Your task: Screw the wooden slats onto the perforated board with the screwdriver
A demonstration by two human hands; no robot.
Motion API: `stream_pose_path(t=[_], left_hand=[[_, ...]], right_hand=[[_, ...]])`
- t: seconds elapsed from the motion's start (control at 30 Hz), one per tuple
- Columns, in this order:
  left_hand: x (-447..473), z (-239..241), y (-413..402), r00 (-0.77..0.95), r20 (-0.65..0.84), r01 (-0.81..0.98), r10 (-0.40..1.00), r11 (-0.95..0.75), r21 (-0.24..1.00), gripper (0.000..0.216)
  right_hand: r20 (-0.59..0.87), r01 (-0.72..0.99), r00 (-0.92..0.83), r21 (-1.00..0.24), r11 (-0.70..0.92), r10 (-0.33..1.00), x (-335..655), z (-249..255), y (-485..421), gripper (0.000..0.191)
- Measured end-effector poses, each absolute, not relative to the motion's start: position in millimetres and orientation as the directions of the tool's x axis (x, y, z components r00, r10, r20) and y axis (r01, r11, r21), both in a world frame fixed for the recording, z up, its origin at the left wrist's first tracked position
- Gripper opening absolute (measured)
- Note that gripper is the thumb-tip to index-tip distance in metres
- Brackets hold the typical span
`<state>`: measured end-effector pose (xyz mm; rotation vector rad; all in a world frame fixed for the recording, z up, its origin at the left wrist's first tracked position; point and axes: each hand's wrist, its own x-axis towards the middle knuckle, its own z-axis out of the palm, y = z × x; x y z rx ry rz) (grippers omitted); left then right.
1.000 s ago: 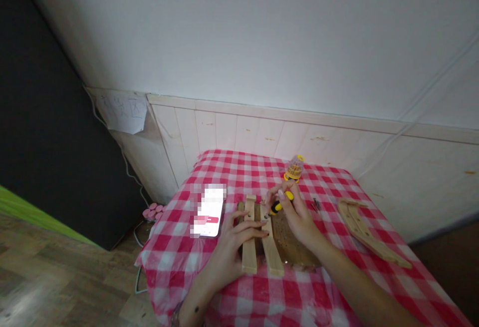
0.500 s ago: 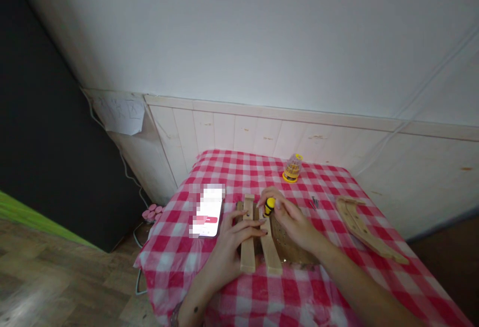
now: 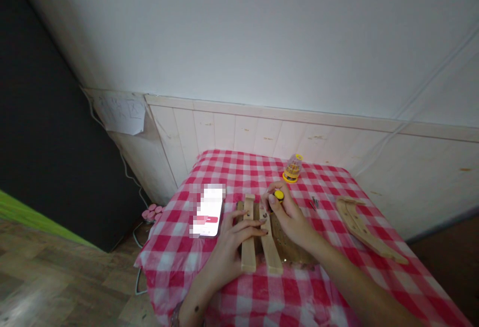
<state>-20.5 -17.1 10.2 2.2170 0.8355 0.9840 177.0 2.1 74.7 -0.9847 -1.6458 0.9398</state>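
Screwdriver [image 3: 279, 195], yellow-capped, sits in the right hand [image 3: 285, 213]: fingers curled around its handle, yellow end up and facing the viewer, the shaft hidden by the fingers. The tool lies at the far end of the right wooden strip [image 3: 274, 258], just right of a dark spot in that strip; whether its tip touches the spot cannot be told. Left hand [image 3: 229, 247] lies palm down with its fingers extended and slightly spread, not clenched; they reach across the left wooden strip [image 3: 248, 254], and the longest come onto the right strip. Its thumb is not visible.

Both strips lie side by side, with a gap between them, across a brown wooden board [image 3: 295, 252]. The right forearm partly covers the board's right side.

Surroundings: all rests on a table [image 3: 239, 164] under a red-and-white checked cloth. A phone [image 3: 210, 217] with lit screen lies left of the left hand. A clear, yellow-based bit case [image 3: 292, 168] stands beyond the right hand. A few loose screws [image 3: 315, 202] lie right of that hand; farther right, curved wooden pieces [image 3: 361, 230] with dark holes.
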Motion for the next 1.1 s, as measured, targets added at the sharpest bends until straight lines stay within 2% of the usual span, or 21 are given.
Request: stream_pose_path(t=[0.17, 0.23, 0.37, 0.47, 0.57, 0.7, 0.8, 0.9, 0.97, 1.1], left_hand=[[-21, 10, -17, 0.535, 0.436, 0.303, 0.724, -0.646, 0.701, 0.043], [-21, 10, -17, 0.537, 0.444, 0.296, 0.717, -0.653, 0.697, 0.044], [-21, 9, -17, 0.523, 0.487, 0.275, 0.699, -0.680, 0.680, 0.043], [-21, 9, -17, 0.521, 0.481, 0.275, 0.705, -0.673, 0.687, 0.045], [-21, 9, -17, 0.527, 0.467, 0.284, 0.710, -0.666, 0.690, 0.047], [-21, 9, -17, 0.535, 0.460, 0.290, 0.709, -0.665, 0.688, 0.045], [-21, 9, -17, 0.530, 0.462, 0.287, 0.711, -0.663, 0.692, 0.045], [-21, 9, -18, 0.523, 0.470, 0.285, 0.711, -0.665, 0.690, 0.044], [-21, 9, -18, 0.523, 0.474, 0.288, 0.709, -0.670, 0.684, 0.043], [-21, 9, -18, 0.531, 0.474, 0.290, 0.703, -0.676, 0.677, 0.044]], right_hand=[[0.311, 0.064, -0.286, -0.937, 0.342, 0.906, 181, 72, 2, 0.048], [0.306, 0.080, -0.294, -0.936, 0.343, 0.905, 183, 73, 1, 0.050], [0.351, 0.230, -0.264, -0.882, 0.412, 0.899, 186, 81, 0, 0.050], [0.458, 0.319, -0.182, -0.809, 0.493, 0.870, 185, 86, 1, 0.044], [0.586, 0.445, -0.090, -0.700, 0.559, 0.806, 183, 90, 1, 0.033], [0.656, 0.592, -0.106, -0.561, 0.578, 0.747, 183, 95, 3, 0.038], [0.571, 0.549, -0.151, -0.631, 0.548, 0.807, 183, 96, 6, 0.037], [0.452, 0.328, -0.223, -0.799, 0.503, 0.864, 184, 93, 9, 0.038], [0.395, 0.187, -0.288, -0.870, 0.456, 0.872, 185, 89, 9, 0.041], [0.336, 0.120, -0.369, -0.907, 0.403, 0.867, 187, 82, 5, 0.047]])
